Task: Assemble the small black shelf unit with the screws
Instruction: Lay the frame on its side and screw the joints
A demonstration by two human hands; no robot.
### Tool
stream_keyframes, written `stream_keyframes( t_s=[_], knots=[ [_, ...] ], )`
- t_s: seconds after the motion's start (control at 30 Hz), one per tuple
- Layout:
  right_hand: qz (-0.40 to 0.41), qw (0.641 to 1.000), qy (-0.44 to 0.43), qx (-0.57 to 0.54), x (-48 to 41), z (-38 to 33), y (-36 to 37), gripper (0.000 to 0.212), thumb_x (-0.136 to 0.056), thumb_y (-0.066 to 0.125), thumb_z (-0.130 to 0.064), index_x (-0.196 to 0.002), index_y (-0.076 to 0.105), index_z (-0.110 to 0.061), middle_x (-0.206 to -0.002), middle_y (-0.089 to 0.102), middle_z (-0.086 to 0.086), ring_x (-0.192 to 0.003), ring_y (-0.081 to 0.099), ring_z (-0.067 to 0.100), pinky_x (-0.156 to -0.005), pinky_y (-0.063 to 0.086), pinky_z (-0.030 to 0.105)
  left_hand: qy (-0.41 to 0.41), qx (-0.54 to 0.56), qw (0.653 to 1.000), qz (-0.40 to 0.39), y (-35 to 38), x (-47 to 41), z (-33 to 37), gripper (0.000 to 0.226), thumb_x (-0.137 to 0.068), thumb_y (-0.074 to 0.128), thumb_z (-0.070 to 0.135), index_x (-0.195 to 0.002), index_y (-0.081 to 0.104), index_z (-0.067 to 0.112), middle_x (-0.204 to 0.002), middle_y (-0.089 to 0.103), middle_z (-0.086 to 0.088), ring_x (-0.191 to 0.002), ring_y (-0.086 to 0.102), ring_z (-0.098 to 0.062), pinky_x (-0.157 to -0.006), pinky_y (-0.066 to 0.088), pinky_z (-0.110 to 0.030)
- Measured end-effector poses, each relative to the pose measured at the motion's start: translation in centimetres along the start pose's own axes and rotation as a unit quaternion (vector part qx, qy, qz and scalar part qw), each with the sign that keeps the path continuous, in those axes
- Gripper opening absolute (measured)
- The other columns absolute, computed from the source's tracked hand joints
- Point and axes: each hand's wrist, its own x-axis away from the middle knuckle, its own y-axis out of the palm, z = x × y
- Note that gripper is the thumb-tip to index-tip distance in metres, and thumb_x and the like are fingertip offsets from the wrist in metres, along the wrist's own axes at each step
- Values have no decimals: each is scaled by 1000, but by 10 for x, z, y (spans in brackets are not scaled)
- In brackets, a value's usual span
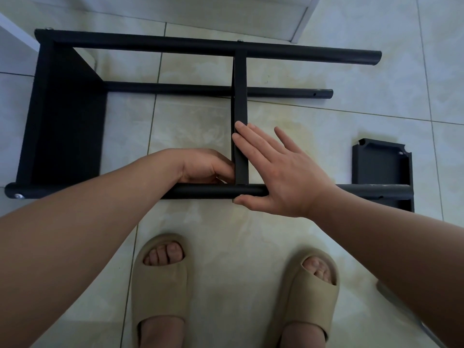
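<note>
- Head view: the black shelf unit (65, 116) is lying on its side on the tiled floor (326, 116), its poles running left to right, just ahead of the person's feet.
- A wide end panel (50, 151) is sitting at the left ends of the poles, and a silver screw head (18, 196) is showing at the left tip of the near pole (213, 192).
- A middle panel (240, 101) is standing edge-on between the far pole (301, 52) and the near pole.
- The right hand (283, 177) is lying flat with its fingers straight and slightly spread, pressing against the right face of the middle panel, while the thumb is resting along the near pole.
- The left hand (206, 167) is sitting on the other side of that panel, just above the near pole, fingers curled in toward the joint. The fingertips are hidden, so I cannot tell whether they are pinching anything.
- A loose black panel (379, 167) is lying on the floor to the right, touching the right end of the near pole.
- Two tan sandals (160, 285) are pointing toward the unit.
</note>
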Motion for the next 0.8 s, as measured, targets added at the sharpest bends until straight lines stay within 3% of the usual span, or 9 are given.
stream_keyframes(
  t_s=[0.3, 0.47, 0.6, 0.8],
  knots=[
    [16, 1000, -2, -1, 0, -1, 2, 104, -86, 34, -80, -162, 16, -12, -171, 6, 1, -157, 7, 18, -126, 14, 52, 25, 61, 998, -22, -1, -1, 1, 14, -80, 56, -8, -88, 63, 2, -73, 66, -8, -64, 66, -16, -62, 54, -24],
    [13, 1000, -2, 4, 0, 0, 2, 104, -86, 33, -80, -162, 15, -12, -171, 5, 1, -157, 6, 18, -126, 13, 52, 12, 30, 999, -26, -1, -3, -2, 25, -72, 65, 7, -96, 71, 4, -96, 73, -9, -86, 70, -18, -76, 57, -26],
    [16, 1000, -2, 3, 0, 0, 3, 104, -86, 34, -80, -162, 15, -12, -171, 5, 1, -157, 6, 18, -126, 13, 52, 18, -3, 1000, -17, -4, -3, -4, 17, -86, 61, 3, -90, 76, 10, -92, 75, -7, -85, 71, -17, -77, 58, -25],
    [15, 1000, -1, 7, 0, 0, 2, 104, -86, 33, -80, -162, 15, -12, -171, 5, 1, -157, 6, 18, -126, 12, 52, 19, 52, 998, -42, -2, -1, -1, 21, -78, 59, 1, -97, 67, 1, -88, 71, -12, -80, 70, -22, -75, 58, -29]
  ],
)
